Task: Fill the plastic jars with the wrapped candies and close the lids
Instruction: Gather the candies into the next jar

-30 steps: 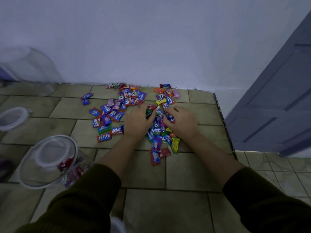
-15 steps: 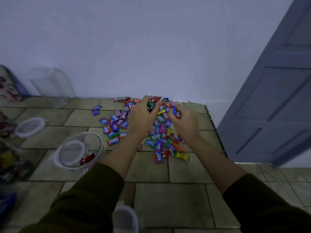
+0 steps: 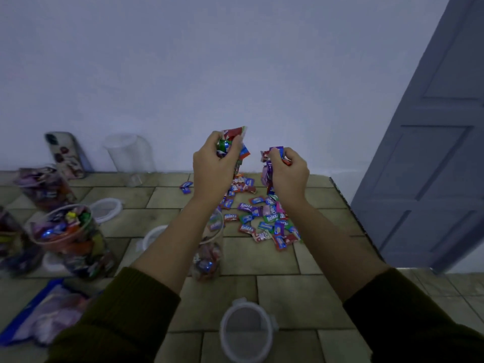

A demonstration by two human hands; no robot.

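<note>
- Both sets of fingers are curled tight round wrapped candies: the left hand (image 3: 213, 166) grips a bunch of red, green and blue wrappers (image 3: 231, 140), and the right hand (image 3: 289, 172) grips purple and red ones (image 3: 275, 153), with a few hanging below its palm.
- Each hand is held above the floor, the two apart, with the pale wall behind them.
- Beneath them the loose pile of candies (image 3: 264, 221) lies on the tiled floor (image 3: 275, 297), close to the wall.
- An open plastic jar (image 3: 209, 255), partly filled, stands under the left forearm, just left of the pile.
- Further left stands a full open jar (image 3: 72, 239), and a round lid (image 3: 106, 209) lies on the tiles near it.
- Another clear lid (image 3: 246, 334) lies nearest the person, between the dark green sleeves.
- An empty jar (image 3: 128, 153) and a phone (image 3: 66, 153) stand against the wall, and a grey door (image 3: 432, 158) is at the right.
</note>
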